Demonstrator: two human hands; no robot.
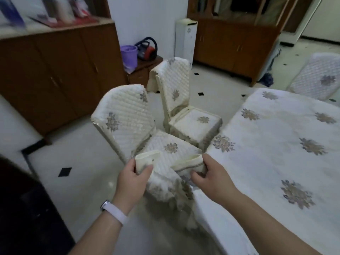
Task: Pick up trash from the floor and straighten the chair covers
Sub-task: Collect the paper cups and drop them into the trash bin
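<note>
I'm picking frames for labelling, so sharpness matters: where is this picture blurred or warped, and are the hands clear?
Head view: the left hand and right hand gripping the seat cover are fairly sharp; clutter on the cabinet, upper left, is smeared; the wide lens bows the cabinet top and table edge; lighting soft, no glare.

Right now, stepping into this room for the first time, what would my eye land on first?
At the bottom centre, the left hand and the right hand each grip a front corner of the quilted seat cover on the nearest chair. A matching flowered tablecloth spreads out to the right. By the far wall, a purple bucket stands beside a red-and-black appliance.
</note>
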